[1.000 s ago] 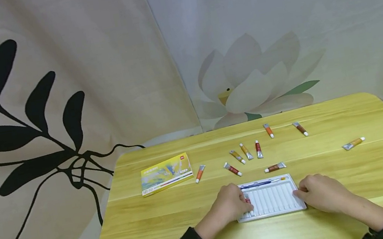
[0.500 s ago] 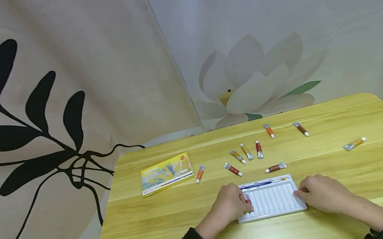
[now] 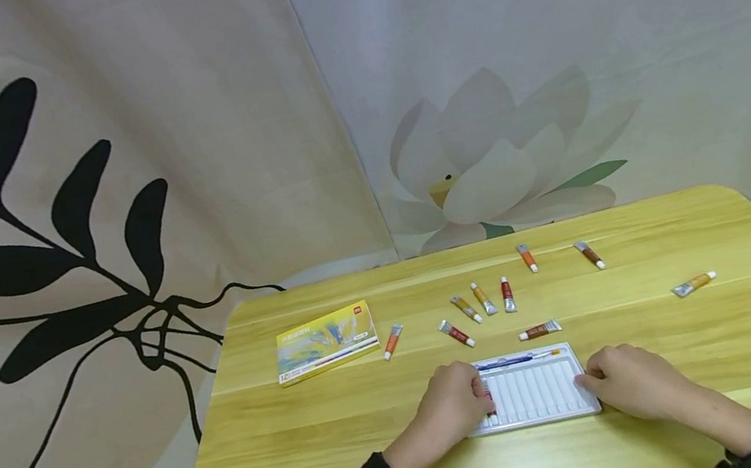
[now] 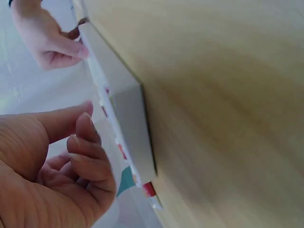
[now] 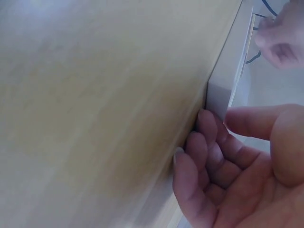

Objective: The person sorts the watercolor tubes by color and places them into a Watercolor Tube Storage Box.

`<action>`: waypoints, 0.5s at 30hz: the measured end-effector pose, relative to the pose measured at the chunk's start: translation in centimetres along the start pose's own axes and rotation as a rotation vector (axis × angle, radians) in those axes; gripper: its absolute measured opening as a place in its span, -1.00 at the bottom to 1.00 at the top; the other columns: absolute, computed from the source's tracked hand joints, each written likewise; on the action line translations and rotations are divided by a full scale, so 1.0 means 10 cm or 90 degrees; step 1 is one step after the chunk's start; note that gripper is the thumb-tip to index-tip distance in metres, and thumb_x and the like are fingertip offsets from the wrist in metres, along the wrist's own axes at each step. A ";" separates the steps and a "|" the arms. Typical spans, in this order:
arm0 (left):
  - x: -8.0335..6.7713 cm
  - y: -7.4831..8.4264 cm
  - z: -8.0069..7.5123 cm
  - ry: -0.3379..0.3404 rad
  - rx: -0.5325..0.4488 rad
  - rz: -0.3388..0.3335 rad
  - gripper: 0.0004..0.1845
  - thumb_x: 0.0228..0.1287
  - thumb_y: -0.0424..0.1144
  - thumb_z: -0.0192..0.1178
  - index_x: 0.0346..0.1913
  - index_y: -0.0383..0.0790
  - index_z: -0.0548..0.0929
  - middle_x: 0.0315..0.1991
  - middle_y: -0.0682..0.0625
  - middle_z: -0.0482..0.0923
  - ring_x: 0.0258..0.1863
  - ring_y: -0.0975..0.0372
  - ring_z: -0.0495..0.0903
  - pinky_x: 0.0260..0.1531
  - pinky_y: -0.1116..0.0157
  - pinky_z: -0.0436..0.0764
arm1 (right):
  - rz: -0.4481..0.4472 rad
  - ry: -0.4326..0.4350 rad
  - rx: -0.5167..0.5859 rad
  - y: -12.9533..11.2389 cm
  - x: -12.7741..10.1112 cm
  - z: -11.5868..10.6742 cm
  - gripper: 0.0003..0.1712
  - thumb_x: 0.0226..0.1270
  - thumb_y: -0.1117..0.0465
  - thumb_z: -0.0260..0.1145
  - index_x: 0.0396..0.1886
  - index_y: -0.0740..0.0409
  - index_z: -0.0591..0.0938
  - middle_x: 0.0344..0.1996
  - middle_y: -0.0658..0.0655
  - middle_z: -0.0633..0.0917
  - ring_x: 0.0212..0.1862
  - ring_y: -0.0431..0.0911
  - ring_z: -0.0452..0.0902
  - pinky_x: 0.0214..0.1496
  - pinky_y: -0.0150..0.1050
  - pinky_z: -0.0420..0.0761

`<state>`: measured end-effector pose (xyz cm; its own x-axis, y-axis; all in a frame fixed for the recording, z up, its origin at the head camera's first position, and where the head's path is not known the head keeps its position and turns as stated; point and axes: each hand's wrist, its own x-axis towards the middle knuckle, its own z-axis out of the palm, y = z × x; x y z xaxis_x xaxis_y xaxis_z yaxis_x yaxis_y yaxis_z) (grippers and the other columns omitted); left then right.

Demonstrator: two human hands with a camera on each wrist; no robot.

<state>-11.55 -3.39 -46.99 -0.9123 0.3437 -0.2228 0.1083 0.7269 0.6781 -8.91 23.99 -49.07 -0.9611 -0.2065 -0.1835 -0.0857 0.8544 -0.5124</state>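
Head view shows the white tray (image 3: 540,393) flat on the near middle of the wooden table (image 3: 309,460), with your right hand (image 3: 631,380) pinching its right edge, thumb on top and fingers against the side. Your left hand (image 3: 457,401) is over the tray's left end, fingers curled and thumb tip close to the index fingertip, right at a red tube (image 3: 489,395) in the tray, though you cannot tell whether it grips that tube. Along the tray's far side lies a blue brush (image 3: 516,360), just beyond it a brown tube (image 3: 540,330), and farther left a yellow box (image 3: 326,342).
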 end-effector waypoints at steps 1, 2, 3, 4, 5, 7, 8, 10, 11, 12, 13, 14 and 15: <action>0.00 0.00 0.00 0.005 -0.001 0.009 -0.64 0.23 -0.35 0.52 -0.60 -0.13 0.55 -0.65 0.09 0.42 -0.68 0.29 0.37 -0.67 0.38 0.27 | 0.000 0.000 0.000 0.00 0.00 0.00 -0.49 0.45 0.15 0.37 -0.71 -0.02 0.39 -0.75 -0.10 0.35 -0.66 -0.22 0.23 -0.56 -0.36 0.16; 0.00 0.01 0.00 0.011 -0.001 0.016 -0.66 0.27 -0.34 0.49 -0.58 -0.12 0.57 -0.66 0.10 0.43 -0.70 0.31 0.36 -0.69 0.38 0.26 | 0.000 -0.001 0.000 0.00 0.00 0.00 -0.49 0.45 0.15 0.37 -0.71 -0.02 0.40 -0.75 -0.09 0.35 -0.66 -0.22 0.23 -0.56 -0.36 0.16; 0.00 0.01 -0.02 0.021 0.001 0.024 -0.69 0.30 -0.33 0.47 -0.55 -0.12 0.59 -0.66 0.11 0.43 -0.71 0.32 0.35 -0.69 0.38 0.27 | -0.002 0.000 -0.001 0.01 0.00 0.00 -0.49 0.45 0.15 0.37 -0.71 -0.02 0.40 -0.75 -0.10 0.35 -0.66 -0.22 0.23 -0.55 -0.35 0.16; 0.02 0.01 -0.03 0.035 0.006 0.036 -0.71 0.32 -0.33 0.45 -0.53 -0.12 0.61 -0.65 0.12 0.44 -0.71 0.34 0.36 -0.69 0.40 0.28 | -0.005 0.000 0.000 0.01 0.00 0.00 -0.50 0.45 0.15 0.37 -0.71 -0.02 0.40 -0.75 -0.09 0.35 -0.65 -0.22 0.24 -0.55 -0.35 0.16; 0.03 0.02 -0.05 0.051 0.014 0.049 -0.74 0.34 -0.33 0.43 -0.50 -0.13 0.62 -0.64 0.12 0.44 -0.71 0.35 0.36 -0.69 0.40 0.30 | -0.006 0.000 0.000 0.01 0.00 0.00 -0.50 0.45 0.15 0.37 -0.70 -0.02 0.40 -0.74 -0.09 0.35 -0.65 -0.22 0.24 -0.55 -0.35 0.17; 0.07 0.00 -0.09 0.083 0.033 0.078 -0.81 0.36 -0.33 0.41 -0.43 -0.17 0.66 -0.60 0.12 0.47 -0.67 0.36 0.39 -0.67 0.41 0.34 | -0.008 -0.001 0.001 0.01 0.00 -0.01 -0.50 0.45 0.15 0.37 -0.70 -0.02 0.41 -0.74 -0.10 0.36 -0.65 -0.22 0.24 -0.55 -0.35 0.17; 0.09 -0.01 -0.11 0.098 0.045 0.092 -0.84 0.37 -0.34 0.40 -0.39 -0.19 0.69 -0.56 0.10 0.49 -0.62 0.35 0.41 -0.64 0.41 0.37 | -0.007 -0.002 0.002 0.01 0.00 -0.01 -0.50 0.45 0.15 0.37 -0.71 -0.02 0.41 -0.74 -0.10 0.35 -0.65 -0.22 0.24 -0.54 -0.35 0.17; 0.14 -0.05 -0.14 0.119 0.071 0.119 -0.93 0.38 -0.34 0.39 -0.29 -0.22 0.74 -0.43 0.07 0.58 -0.50 0.34 0.49 -0.53 0.42 0.48 | -0.004 -0.004 0.006 0.01 0.00 -0.01 -0.50 0.45 0.15 0.37 -0.71 -0.02 0.42 -0.75 -0.10 0.35 -0.65 -0.22 0.23 -0.54 -0.36 0.18; 0.16 -0.08 -0.15 0.124 0.083 0.131 -0.97 0.39 -0.33 0.38 -0.22 -0.23 0.75 -0.36 0.05 0.62 -0.43 0.32 0.53 -0.45 0.40 0.55 | -0.003 -0.005 0.006 0.01 0.00 -0.01 -0.50 0.45 0.15 0.37 -0.71 -0.02 0.42 -0.75 -0.10 0.35 -0.65 -0.22 0.24 -0.54 -0.36 0.18; 0.18 -0.11 -0.16 0.127 0.094 0.146 -0.95 0.40 -0.34 0.38 -0.16 -0.25 0.76 -0.27 0.01 0.67 -0.32 0.29 0.59 -0.34 0.37 0.61 | -0.004 -0.004 0.006 0.01 0.00 -0.01 -0.50 0.46 0.15 0.37 -0.71 -0.02 0.42 -0.75 -0.10 0.35 -0.65 -0.22 0.24 -0.54 -0.36 0.18; 0.20 -0.14 -0.16 0.129 0.107 0.161 -0.91 0.41 -0.34 0.36 -0.10 -0.26 0.77 -0.18 -0.01 0.69 -0.21 0.26 0.64 -0.22 0.33 0.66 | -0.004 -0.005 0.006 0.01 0.00 -0.01 -0.51 0.46 0.15 0.37 -0.70 -0.02 0.42 -0.75 -0.10 0.36 -0.65 -0.22 0.24 -0.54 -0.35 0.18; 0.22 -0.17 -0.17 0.129 0.119 0.174 -0.87 0.42 -0.35 0.35 -0.05 -0.26 0.77 -0.09 -0.04 0.71 -0.10 0.23 0.66 -0.10 0.29 0.67 | -0.002 -0.006 0.006 0.01 0.00 -0.01 -0.51 0.46 0.15 0.37 -0.70 -0.02 0.43 -0.75 -0.09 0.36 -0.65 -0.22 0.25 -0.54 -0.35 0.18; 0.24 -0.20 -0.18 0.129 0.128 0.187 -0.84 0.42 -0.35 0.33 -0.01 -0.27 0.77 -0.01 -0.05 0.71 0.00 0.20 0.66 0.01 0.25 0.67 | -0.003 -0.004 0.005 0.02 0.00 -0.01 -0.51 0.46 0.14 0.37 -0.70 -0.02 0.43 -0.75 -0.09 0.37 -0.65 -0.22 0.25 -0.54 -0.35 0.19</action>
<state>-14.67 -5.05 -47.60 -0.8883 0.4444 0.1163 0.4326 0.7241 0.5372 -8.95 24.15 -49.10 -0.9588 -0.2141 -0.1867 -0.0887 0.8500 -0.5193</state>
